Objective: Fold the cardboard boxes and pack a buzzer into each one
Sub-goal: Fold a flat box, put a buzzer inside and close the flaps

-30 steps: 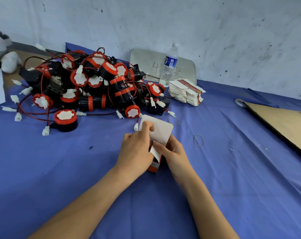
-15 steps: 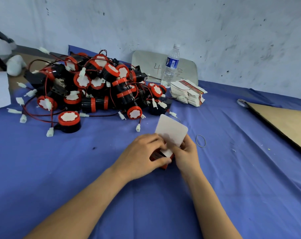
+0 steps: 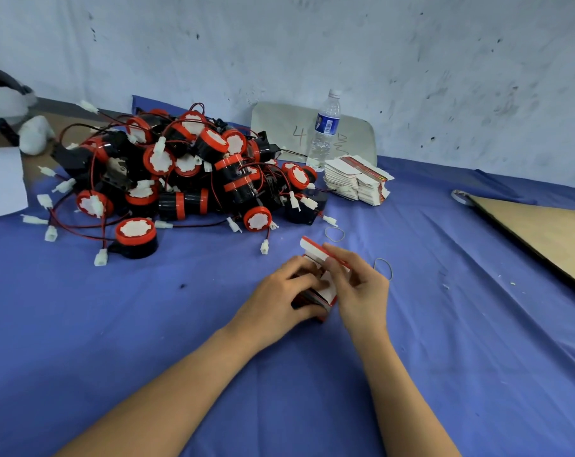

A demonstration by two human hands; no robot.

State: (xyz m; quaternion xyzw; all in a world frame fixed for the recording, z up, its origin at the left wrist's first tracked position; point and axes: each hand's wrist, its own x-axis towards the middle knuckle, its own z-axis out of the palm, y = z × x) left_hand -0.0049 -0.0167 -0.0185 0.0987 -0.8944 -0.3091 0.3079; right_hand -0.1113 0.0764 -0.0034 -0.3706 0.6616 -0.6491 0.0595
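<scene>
A small red-and-white cardboard box (image 3: 325, 293) stands on the blue cloth between my hands. My left hand (image 3: 284, 295) grips its left side, fingers curled over the top. My right hand (image 3: 358, 285) pinches the box's white lid flap (image 3: 312, 250) and holds it bent toward the opening. A big pile of black-and-red buzzers (image 3: 187, 173) with red wires and white plugs lies at the back left. One buzzer (image 3: 135, 237) sits apart at the pile's front. A stack of flat unfolded boxes (image 3: 357, 184) lies behind, right of the pile. The box's inside is hidden.
A water bottle (image 3: 325, 130) stands by the wall before a grey board (image 3: 279, 133). Two rubber bands (image 3: 383, 268) lie close to my right hand. A brown cardboard sheet (image 3: 543, 232) lies at the right edge. White paper (image 3: 2, 183) lies far left.
The white flap, which stood up flat and broad before, is now folded down toward the box. My left hand has slid from the flap onto the box body.
</scene>
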